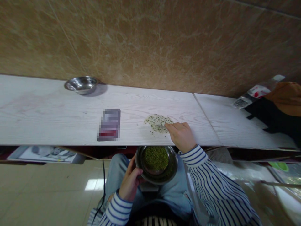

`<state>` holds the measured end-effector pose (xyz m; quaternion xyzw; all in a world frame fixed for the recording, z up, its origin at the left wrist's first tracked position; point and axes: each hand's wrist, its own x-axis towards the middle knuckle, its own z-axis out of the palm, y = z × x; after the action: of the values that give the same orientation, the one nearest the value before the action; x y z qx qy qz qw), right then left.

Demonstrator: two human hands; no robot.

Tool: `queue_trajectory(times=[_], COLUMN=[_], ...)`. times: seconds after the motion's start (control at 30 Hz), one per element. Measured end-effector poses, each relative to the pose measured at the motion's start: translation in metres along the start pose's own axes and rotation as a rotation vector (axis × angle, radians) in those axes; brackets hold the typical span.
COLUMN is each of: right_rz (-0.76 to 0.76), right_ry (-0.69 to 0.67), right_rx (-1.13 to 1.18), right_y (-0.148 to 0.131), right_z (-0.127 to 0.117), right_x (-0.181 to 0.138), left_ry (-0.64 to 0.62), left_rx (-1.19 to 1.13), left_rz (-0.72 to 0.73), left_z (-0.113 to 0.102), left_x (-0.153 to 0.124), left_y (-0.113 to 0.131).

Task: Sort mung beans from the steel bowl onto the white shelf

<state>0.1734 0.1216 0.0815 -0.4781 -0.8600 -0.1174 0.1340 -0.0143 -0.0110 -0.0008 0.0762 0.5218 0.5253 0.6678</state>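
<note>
My left hand grips the left rim of a steel bowl, thumb over the edge. Tilted over my lap just below the counter's front edge, the bowl holds a heap of green beans, which look like mung beans. On the counter lies a thin spread of white grains mixed with green beans. My right hand is closed around a thin metal utensil, its tip down in this spread; the fingers hide much of it, so its exact kind is unclear.
A second steel bowl stands at the back left by the wall. A blurred-out flat rectangle lies left of the grains. To the right are a plastic bottle and a brown and black cloth item. An open drawer is below left.
</note>
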Motion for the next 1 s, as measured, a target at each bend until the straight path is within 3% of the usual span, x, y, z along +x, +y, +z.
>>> queue_trajectory(times=[0.5,1.0], right_rz=[-0.076,-0.017], right_ry=[-0.030,0.010], right_rx=[0.089,0.129], right_y=[-0.013,-0.010], right_z=[-0.017,-0.019], right_x=[-0.025,-0.051], left_ry=[-0.027,-0.044], left_rx=[-0.006,0.007], left_rz=[0.002,0.013], left_z=[0.000,-0.005], left_x=[-0.007,-0.006], left_y=[-0.001,-0.006])
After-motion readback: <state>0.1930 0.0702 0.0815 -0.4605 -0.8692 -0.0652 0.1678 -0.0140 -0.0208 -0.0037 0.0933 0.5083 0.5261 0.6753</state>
